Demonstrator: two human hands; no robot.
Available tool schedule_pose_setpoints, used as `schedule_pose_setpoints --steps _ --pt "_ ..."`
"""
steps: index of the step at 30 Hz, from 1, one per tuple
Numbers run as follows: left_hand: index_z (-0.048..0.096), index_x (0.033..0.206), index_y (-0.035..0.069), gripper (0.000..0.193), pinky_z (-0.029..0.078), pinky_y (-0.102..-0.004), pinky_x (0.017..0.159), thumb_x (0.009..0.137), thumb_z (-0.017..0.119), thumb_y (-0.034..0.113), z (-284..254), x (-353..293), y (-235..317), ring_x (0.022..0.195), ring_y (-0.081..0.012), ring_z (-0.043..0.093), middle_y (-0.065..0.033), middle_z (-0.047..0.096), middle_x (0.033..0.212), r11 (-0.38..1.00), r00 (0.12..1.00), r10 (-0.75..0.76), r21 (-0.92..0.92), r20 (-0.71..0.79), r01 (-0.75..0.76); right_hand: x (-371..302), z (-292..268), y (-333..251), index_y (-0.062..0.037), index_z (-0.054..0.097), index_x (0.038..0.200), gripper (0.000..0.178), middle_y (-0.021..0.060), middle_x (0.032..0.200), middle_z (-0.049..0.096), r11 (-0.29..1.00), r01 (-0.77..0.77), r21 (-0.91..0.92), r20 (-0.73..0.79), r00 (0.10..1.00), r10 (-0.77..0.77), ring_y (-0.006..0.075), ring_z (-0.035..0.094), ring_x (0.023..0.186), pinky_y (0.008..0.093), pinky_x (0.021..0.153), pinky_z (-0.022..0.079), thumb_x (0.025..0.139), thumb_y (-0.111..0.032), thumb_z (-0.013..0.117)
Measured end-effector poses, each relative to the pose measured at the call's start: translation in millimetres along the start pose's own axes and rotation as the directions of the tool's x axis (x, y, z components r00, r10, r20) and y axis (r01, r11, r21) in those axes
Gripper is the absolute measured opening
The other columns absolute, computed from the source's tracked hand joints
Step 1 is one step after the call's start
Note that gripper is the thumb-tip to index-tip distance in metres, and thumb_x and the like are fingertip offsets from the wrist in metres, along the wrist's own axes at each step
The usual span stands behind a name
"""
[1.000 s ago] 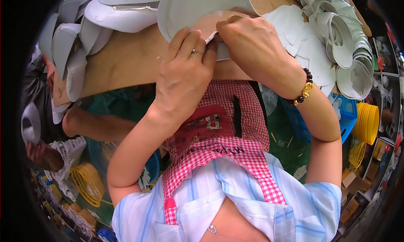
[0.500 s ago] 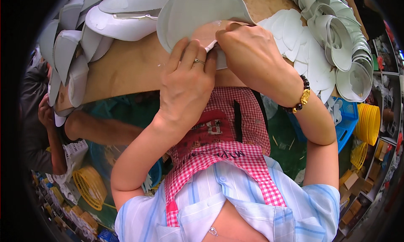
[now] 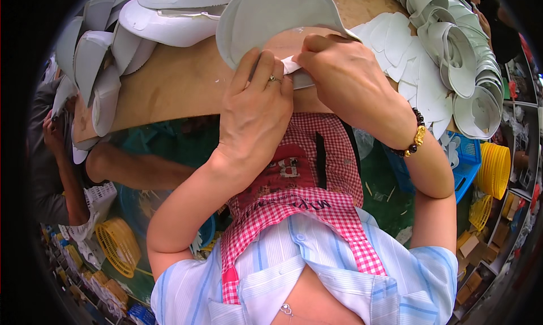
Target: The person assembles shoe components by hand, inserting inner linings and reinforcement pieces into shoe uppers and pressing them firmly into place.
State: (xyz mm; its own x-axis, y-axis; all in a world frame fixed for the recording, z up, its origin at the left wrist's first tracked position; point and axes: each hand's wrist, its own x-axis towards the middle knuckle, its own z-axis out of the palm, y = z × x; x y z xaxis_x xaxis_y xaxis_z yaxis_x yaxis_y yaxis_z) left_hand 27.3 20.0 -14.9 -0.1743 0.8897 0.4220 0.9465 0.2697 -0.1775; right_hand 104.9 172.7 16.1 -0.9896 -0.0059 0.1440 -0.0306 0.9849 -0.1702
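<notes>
At the table's near edge I hold a curved white shoe upper (image 3: 263, 20), its rounded end arching away from me. My left hand (image 3: 254, 107) is closed on its near edge, fingers pressed together and thumb hidden. My right hand (image 3: 348, 73) is closed in a pinch on the same piece, just right of my left fingers. Between the two hands a small folded white bit of the edge (image 3: 290, 65) shows. What lies under my right fingertips is hidden.
White shoe uppers (image 3: 169, 25) are heaped at the left of the wooden table (image 3: 164, 90). Flat white pieces (image 3: 384, 39) and stacked uppers (image 3: 452, 59) cover its right side. Blue (image 3: 466, 155) and yellow baskets (image 3: 494, 169) stand lower right. A co-worker's hand (image 3: 52, 133) is at far left.
My right hand has shifted right and slightly down, and more of the folded white edge shows between my hands. The shoe upper has moved slightly right. A co-worker's hands now show at top right.
</notes>
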Motion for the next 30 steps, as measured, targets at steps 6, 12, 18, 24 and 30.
schedule_pose_setpoints --steps 6,12,18,24,30 --pt "0.067 0.091 -0.003 0.023 0.04 -0.0399 0.101 0.073 0.059 0.009 1 -3 -8 0.11 -0.0295 0.054 -0.0176 0.063 0.102 0.999 1.0 0.028 -0.025 0.005 -0.028 -7 4 -5 -0.0016 0.061 0.097 0.029 0.0099 0.089 0.056 0.996 0.062 -0.059 -0.043 0.997 -0.064 0.0288 0.06 0.086 0.0371 0.072 0.049 0.068 0.001 0.06" --pt "0.066 0.09 -0.002 0.02 0.042 -0.0406 0.1 0.075 0.06 0.01 -7 -8 -15 0.107 -0.0293 0.056 -0.016 0.064 0.1 0.994 0.984 0.1 -0.038 -0.146 -0.106 -8 11 -9 -0.0014 0.063 0.088 0.02 0.0093 0.09 0.054 0.984 0.118 -0.133 -0.069 0.989 -0.128 0.026 0.058 0.088 0.0348 0.073 0.048 0.069 -0.006 0.062" --pt "0.065 0.104 -0.004 0.033 0.044 -0.0386 0.097 0.074 0.058 0.009 -1 -10 -12 0.111 -0.0278 0.057 -0.0156 0.065 0.106 0.994 0.996 0.09 0.061 -0.03 -0.088 -18 15 -11 0.0001 0.066 0.085 0.018 0.0108 0.092 0.053 0.971 0.177 -0.161 -0.089 0.977 -0.193 0.0257 0.055 0.091 0.0332 0.073 0.049 0.069 -0.007 0.061" --pt "0.065 0.103 -0.008 0.037 0.045 -0.0399 0.096 0.07 0.058 0.008 -4 -12 -22 0.105 -0.0289 0.06 -0.0193 0.066 0.103 0.938 0.956 0.294 0.186 0.01 -0.291 -18 -7 -4 -0.0001 0.059 0.108 0.043 0.012 0.102 0.054 0.974 0.198 0.112 -0.062 0.98 -0.192 0.0287 0.056 0.1 0.037 0.078 0.051 0.065 0.0 0.064" --pt "0.064 0.104 -0.01 0.04 0.045 -0.0402 0.097 0.07 0.058 0.009 -5 -8 -27 0.106 -0.0312 0.06 -0.0209 0.067 0.1 0.912 0.935 0.352 0.207 0.049 -0.354 -23 2 -9 0.0045 0.057 0.107 0.038 0.0149 0.105 0.055 0.994 0.094 0.054 -0.032 0.995 -0.092 0.0275 0.06 0.091 0.035 0.072 0.052 0.07 -0.002 0.061"
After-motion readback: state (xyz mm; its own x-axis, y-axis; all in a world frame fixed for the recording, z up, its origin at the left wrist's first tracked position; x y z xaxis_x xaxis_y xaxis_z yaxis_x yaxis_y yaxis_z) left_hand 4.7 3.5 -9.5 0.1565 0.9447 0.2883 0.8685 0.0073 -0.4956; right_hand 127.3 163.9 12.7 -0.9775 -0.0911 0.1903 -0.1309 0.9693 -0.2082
